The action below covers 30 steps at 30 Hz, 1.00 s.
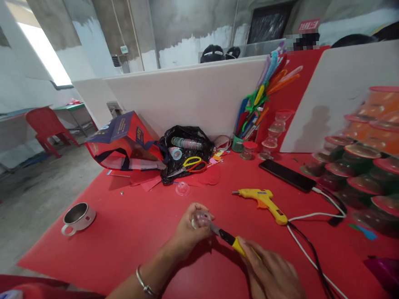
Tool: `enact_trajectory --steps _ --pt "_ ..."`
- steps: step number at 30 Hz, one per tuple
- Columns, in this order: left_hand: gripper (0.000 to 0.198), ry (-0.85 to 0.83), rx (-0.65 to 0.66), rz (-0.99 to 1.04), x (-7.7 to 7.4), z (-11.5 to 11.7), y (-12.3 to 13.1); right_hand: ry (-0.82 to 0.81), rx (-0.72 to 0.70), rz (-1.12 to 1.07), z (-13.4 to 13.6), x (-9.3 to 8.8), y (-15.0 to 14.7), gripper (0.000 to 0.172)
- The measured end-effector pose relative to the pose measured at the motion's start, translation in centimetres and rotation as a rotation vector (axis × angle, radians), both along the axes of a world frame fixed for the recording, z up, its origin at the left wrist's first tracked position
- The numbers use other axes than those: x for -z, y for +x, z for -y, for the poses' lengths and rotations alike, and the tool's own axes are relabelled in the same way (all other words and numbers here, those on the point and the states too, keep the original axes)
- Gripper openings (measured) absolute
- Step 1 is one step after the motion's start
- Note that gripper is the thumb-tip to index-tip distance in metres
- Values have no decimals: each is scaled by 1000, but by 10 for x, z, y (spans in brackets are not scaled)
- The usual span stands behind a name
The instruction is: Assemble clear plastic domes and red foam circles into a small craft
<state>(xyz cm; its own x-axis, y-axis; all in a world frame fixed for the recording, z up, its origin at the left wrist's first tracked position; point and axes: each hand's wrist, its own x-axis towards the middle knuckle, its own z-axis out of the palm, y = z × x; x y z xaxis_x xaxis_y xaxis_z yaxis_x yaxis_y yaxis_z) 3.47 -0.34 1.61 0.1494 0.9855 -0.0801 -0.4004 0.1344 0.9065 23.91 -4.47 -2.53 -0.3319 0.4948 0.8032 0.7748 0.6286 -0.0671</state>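
Observation:
My left hand [190,230] is closed around a small clear plastic dome-shaped piece [201,218] above the red table. In my right hand [271,272] is a yellow and black utility knife [230,238], its blade pointing up and left. The blade tip meets or overlaps the clear piece; I cannot tell whether it has cut in. A similar clear plastic lid [182,188] lies flat on the table beyond my left hand. To the right rests a yellow hot glue gun [263,202] with its nozzle facing left.
A white mug [78,218] stands at left. Behind are a shopping bag [123,141], a black plastic bag [188,136], scissors [190,166] and a pot of pipe cleaners [238,143]. At right lie a phone [288,175], a white cable [313,215] and stacked clear containers [364,183].

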Motion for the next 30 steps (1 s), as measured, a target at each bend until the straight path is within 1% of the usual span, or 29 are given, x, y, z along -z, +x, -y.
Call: enact_trajectory --steps 4,9,15,20,25,30 --pt "45 -5 -13 -6 4 -1 0 10 -37 54 -2 9 7 65" --pt "40 -10 -11 -32 3 0 0 4 -17 58 -4 16 9 65" --pt "38 -13 -25 -70 1 0 0 -7 -16 75 -4 19 10 66" --pt "41 9 -3 -67 -1 0 1 -7 34 75 -5 19 10 65" --pt "40 -9 -54 -92 -2 0 2 -13 -6 66 -4 16 8 61" --pt "36 -6 -41 -124 1 -2 3 -10 -11 40 -4 17 6 57"
